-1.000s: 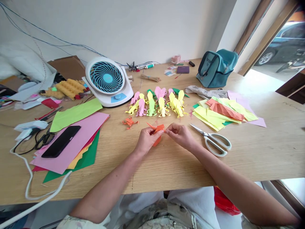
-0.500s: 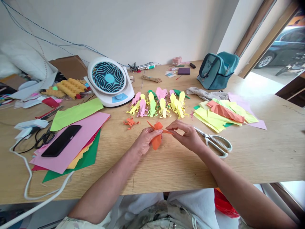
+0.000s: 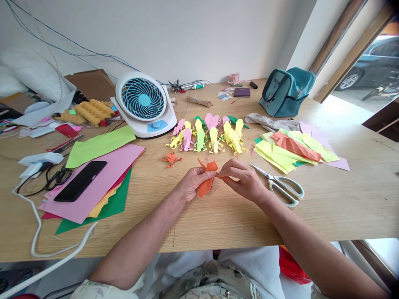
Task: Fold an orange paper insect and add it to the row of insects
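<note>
An orange folded paper figure (image 3: 206, 182) is held between both hands just above the wooden table (image 3: 218, 216). My left hand (image 3: 190, 185) pinches its body from the left. My right hand (image 3: 245, 179) pinches a thin flap on its right side. Behind them stands a row of several finished paper figures (image 3: 207, 137) in yellow, pink and green. A small orange paper figure (image 3: 171, 158) lies to the left of my hands. White-handled scissors (image 3: 280, 185) lie just right of my right hand.
Coloured paper sheets (image 3: 93, 182) with a black phone (image 3: 80, 186) lie at left, a white cable (image 3: 40, 232) near the front edge. A white fan (image 3: 144, 104) and a teal bag (image 3: 286, 91) stand at the back. More cut paper (image 3: 289, 149) lies at right.
The orange figure has been turned and tilted in my hands, its body now pointing down-left. My right hand has shifted its pinch along the flap. The view has drifted slightly.
</note>
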### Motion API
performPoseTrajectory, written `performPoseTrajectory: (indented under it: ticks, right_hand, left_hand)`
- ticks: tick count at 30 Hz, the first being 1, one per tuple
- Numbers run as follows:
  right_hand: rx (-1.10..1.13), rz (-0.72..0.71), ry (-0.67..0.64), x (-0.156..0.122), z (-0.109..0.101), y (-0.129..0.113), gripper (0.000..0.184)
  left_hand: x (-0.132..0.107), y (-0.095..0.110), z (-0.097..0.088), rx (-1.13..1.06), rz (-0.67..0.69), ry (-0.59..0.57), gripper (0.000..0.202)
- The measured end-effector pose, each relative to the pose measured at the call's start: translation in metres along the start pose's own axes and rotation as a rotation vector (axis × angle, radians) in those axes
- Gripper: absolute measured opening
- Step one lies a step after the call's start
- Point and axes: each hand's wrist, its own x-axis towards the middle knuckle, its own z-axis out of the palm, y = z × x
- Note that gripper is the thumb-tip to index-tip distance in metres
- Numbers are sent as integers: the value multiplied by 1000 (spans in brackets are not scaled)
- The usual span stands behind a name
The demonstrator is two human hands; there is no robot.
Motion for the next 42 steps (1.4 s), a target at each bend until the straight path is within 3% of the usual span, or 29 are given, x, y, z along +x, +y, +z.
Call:
performPoseTrajectory:
  ticks: [8, 13, 25, 32, 36, 42]
  right_hand:
    - [-40, -56, -52, 1, -3, 0, 14]
    - [-5, -2, -70, 2, -3, 0, 11]
    - [90, 260, 23, -3, 9, -2, 6]
    - [304, 606, 86, -1, 18, -5, 15]
    - [412, 707, 112, -1, 22, -1, 22]
    - [516, 778, 141, 0, 27, 2, 29]
  left_hand:
    - [2, -1, -1, 164, 92, 74, 40]
    - [4, -4, 0, 370, 258, 163, 34]
    - [2, -11, 5, 586, 428, 274, 24]
    - [-3, -10, 6, 699, 547, 266, 16]
    - [-3, -13, 6, 779, 635, 255, 13]
    - [0, -17, 8, 717, 593, 297, 18]
